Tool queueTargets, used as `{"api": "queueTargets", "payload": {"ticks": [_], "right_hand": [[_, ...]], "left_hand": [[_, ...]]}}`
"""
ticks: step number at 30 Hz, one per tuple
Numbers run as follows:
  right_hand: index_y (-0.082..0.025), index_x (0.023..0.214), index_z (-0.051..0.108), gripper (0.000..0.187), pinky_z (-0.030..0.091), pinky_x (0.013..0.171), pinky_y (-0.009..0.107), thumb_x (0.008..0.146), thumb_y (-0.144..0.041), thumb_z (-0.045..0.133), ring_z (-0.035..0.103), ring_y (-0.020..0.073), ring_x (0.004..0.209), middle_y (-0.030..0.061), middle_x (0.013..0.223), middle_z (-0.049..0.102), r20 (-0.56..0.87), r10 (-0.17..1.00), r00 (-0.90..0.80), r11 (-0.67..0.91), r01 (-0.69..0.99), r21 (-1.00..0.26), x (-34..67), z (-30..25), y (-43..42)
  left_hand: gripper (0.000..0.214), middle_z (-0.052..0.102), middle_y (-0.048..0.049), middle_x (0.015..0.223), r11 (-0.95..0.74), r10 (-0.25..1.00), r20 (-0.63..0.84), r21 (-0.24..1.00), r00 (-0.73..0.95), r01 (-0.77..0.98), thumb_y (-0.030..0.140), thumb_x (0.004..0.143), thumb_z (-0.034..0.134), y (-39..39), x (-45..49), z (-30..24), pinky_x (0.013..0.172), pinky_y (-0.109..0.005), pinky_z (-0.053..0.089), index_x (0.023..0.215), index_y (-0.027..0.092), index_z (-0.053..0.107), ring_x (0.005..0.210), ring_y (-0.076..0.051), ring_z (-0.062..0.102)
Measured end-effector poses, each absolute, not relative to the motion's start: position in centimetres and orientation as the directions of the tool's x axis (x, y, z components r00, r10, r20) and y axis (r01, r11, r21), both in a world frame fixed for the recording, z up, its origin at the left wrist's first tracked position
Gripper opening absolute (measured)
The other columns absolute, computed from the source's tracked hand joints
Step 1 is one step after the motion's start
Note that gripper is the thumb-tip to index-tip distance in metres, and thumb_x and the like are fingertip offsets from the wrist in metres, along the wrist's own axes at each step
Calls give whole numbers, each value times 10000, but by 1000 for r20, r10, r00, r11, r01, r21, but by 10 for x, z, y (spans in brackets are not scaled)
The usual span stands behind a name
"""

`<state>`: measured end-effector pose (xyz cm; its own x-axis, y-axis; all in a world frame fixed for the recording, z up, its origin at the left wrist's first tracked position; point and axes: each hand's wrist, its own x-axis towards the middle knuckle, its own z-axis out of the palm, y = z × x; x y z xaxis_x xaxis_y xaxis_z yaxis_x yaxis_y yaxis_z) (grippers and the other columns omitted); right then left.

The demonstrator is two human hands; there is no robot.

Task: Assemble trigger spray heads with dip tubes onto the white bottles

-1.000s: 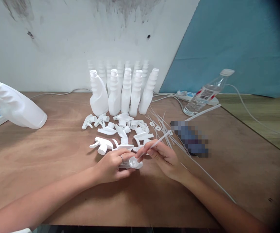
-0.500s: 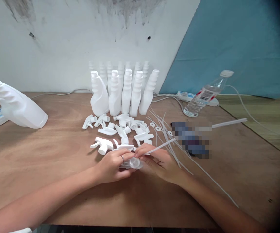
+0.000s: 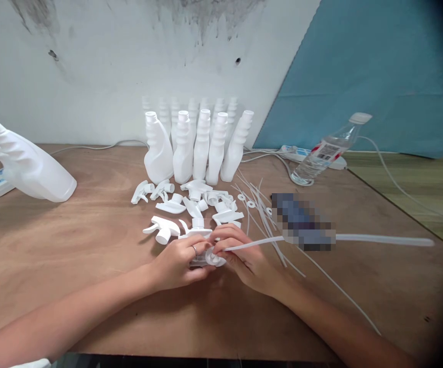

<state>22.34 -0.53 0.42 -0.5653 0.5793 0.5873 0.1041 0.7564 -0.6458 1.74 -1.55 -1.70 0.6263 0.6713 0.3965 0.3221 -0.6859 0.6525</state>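
My left hand (image 3: 183, 259), with a ring on one finger, is closed around a white spray trigger head (image 3: 215, 258) whose round socket faces up toward me. Between the fingertips of my right hand (image 3: 246, 255) is the end of a thin translucent plastic tube (image 3: 258, 242), which stretches off to the right. The tube's near end is at the socket; whether it sits inside I cannot tell. Just beyond my hands lie several loose white trigger heads (image 3: 163, 229). Several more tubes (image 3: 262, 212) are scattered to their right, beside small white ring washers (image 3: 251, 204).
Several white bottles (image 3: 183, 153) without tops stand against the wall. A complete spray bottle (image 3: 33, 168) leans at the left. A clear water bottle (image 3: 319, 156) tilts near a power strip (image 3: 336, 162) at the back right. A pixelated dark object (image 3: 302, 222) lies right of the tubes.
The tube in my right hand has swung down from a slant to nearly level, and its near end has come closer to the socket. My left hand keeps its hold.
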Motion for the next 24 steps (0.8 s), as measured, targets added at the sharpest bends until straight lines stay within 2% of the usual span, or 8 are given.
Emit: {"api": "queueTargets", "payload": {"ticks": [2, 5, 9, 14, 21, 24], "right_hand": [[-194, 953, 580, 189, 464, 951, 408, 989, -209, 395, 559, 208, 1105, 111, 1120, 617, 610, 609, -506, 749, 113, -653, 219, -1, -8], [-203, 943, 551, 204, 451, 1014, 439, 996, -201, 354, 550, 216, 1187, 107, 1156, 637, 581, 656, -481, 682, 51, -729, 212, -10, -12], [-200, 890, 558, 211, 446, 1055, 414, 984, -172, 371, 543, 213, 1240, 96, 1170, 668, 494, 697, -521, 594, 32, -804, 208, -15, -16], [-206, 898, 599, 244, 461, 1056, 391, 976, -160, 373, 572, 206, 1218, 88, 1233, 653, 477, 696, -537, 569, 7, -822, 208, -13, -19], [-200, 856, 615, 227, 510, 968, 341, 976, -238, 426, 610, 216, 1164, 95, 1210, 665, 359, 760, -542, 456, 50, -889, 210, -10, -16], [-194, 949, 625, 194, 515, 955, 344, 975, -243, 439, 613, 219, 1148, 109, 1205, 660, 370, 767, -525, 454, 36, -890, 210, -10, -17]], "left_hand": [[237, 622, -107, 1026, -688, 672, 401, 650, 623, 323, 232, 869, 598, -16, 18, -17, 800, -292, 514, 1086, 137, 594, 925, -203, 618], [243, 633, -125, 1036, -719, 656, 421, 603, 627, 347, 255, 864, 595, -16, 16, -21, 775, -296, 527, 1070, 127, 615, 922, -220, 632], [232, 664, -121, 936, -730, 655, 423, 568, 627, 379, 322, 877, 581, -15, 14, -28, 695, -287, 530, 968, 119, 647, 836, -221, 652], [238, 679, -102, 877, -722, 664, 413, 573, 624, 389, 345, 895, 562, -17, 13, -30, 711, -284, 528, 941, 131, 654, 799, -207, 655], [233, 654, -93, 866, -656, 699, 355, 665, 621, 358, 324, 888, 576, -15, 14, -24, 680, -262, 495, 994, 122, 624, 758, -180, 619], [228, 645, -69, 865, -618, 708, 354, 730, 612, 293, 282, 862, 606, -15, 15, -21, 688, -254, 476, 1034, 133, 614, 759, -166, 601]]}}
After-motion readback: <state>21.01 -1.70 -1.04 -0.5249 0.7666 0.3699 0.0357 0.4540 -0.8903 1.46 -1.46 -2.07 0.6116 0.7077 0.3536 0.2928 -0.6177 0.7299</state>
